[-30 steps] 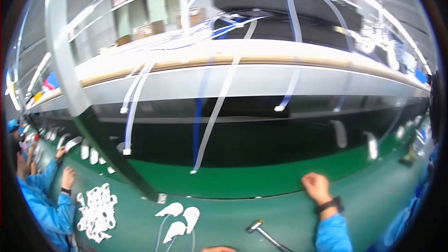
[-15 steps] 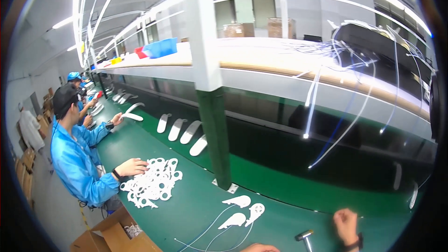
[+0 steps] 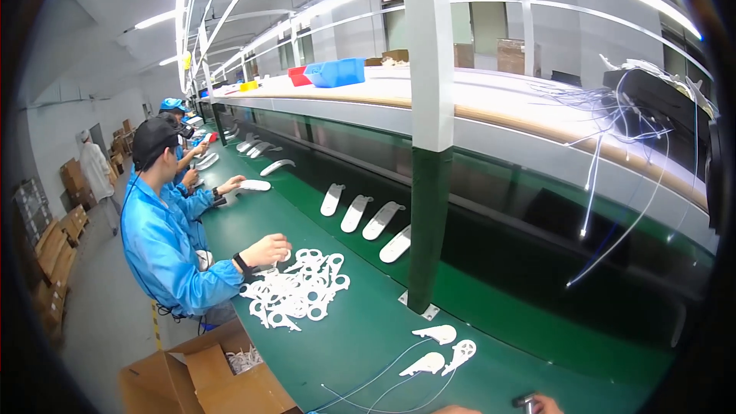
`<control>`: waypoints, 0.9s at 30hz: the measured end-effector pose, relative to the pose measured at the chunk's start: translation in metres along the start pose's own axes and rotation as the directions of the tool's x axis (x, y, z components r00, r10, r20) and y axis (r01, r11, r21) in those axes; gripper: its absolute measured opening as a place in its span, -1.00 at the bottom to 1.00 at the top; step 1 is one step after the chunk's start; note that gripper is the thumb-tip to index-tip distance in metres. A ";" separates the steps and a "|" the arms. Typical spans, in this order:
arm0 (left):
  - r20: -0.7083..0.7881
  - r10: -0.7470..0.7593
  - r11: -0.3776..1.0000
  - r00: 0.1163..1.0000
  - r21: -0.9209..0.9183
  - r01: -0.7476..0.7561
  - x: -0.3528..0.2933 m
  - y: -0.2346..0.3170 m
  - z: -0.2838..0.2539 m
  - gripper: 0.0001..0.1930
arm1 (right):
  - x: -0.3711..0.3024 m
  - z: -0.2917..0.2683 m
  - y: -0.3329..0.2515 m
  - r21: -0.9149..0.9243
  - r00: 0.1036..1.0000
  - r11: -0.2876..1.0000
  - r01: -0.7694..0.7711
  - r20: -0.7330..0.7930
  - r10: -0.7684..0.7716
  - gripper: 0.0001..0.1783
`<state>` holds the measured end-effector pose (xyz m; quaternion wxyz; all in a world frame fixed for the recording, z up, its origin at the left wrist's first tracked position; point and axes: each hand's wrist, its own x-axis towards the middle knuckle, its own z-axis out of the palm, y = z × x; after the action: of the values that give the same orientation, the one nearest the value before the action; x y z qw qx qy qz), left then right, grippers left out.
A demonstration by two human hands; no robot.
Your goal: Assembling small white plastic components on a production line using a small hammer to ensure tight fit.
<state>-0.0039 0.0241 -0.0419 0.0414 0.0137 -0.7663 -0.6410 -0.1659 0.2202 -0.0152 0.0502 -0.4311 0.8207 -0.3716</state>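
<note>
1. Green counter [image 3: 360, 337] ran from the near edge away to the far left, with a raised upper shelf [image 3: 491, 100] along its far side.
2. White-and-green post [image 3: 429, 146] stood on the counter near the middle, base plate close to the near edge.
3. Open cardboard box [image 3: 207, 376] sat off the counter's near-left corner, white parts inside.
4. Co-worker in a blue coat [image 3: 165, 245] sat at the left edge; that person's hand [image 3: 264, 249] rested on a pile of white flat cut-out parts [image 3: 295, 291].
5. Row of four white elongated pieces [image 3: 364, 218] lay further in, left of the post.
6. Three small white shaped parts [image 3: 441, 349] with thin wires lay near the near edge, just up-left of the wearer's hands.
7. Right hand [image 3: 548, 405] barely showed at the bottom edge, at a small dark metal tool [image 3: 525, 400]; grip state could not be told, mostly cut off.
8. Left hand [image 3: 456, 410] was only a sliver at the bottom edge; could not tell whether its grip was apart or together.
</note>
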 end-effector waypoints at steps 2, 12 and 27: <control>0.003 0.013 1.000 1.000 0.019 -0.013 0.002 -0.001 -0.001 -0.80 | -0.001 0.001 0.004 0.017 1.000 1.000 -0.003 0.009 0.003 -0.57; 0.023 -0.006 1.000 1.000 0.005 0.006 0.004 0.002 -0.001 -0.80 | 0.002 -0.002 0.007 0.058 1.000 0.998 -0.005 0.009 0.004 -0.58; 0.008 0.033 0.998 0.999 0.060 -0.033 0.002 -0.002 -0.001 -0.79 | 0.001 0.002 0.008 0.052 1.000 0.998 -0.020 0.010 0.020 -0.58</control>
<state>-0.0063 0.0221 -0.0437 0.0489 0.0001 -0.7855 -0.6169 -0.1712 0.2212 -0.0214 0.0692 -0.4233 0.8147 -0.3903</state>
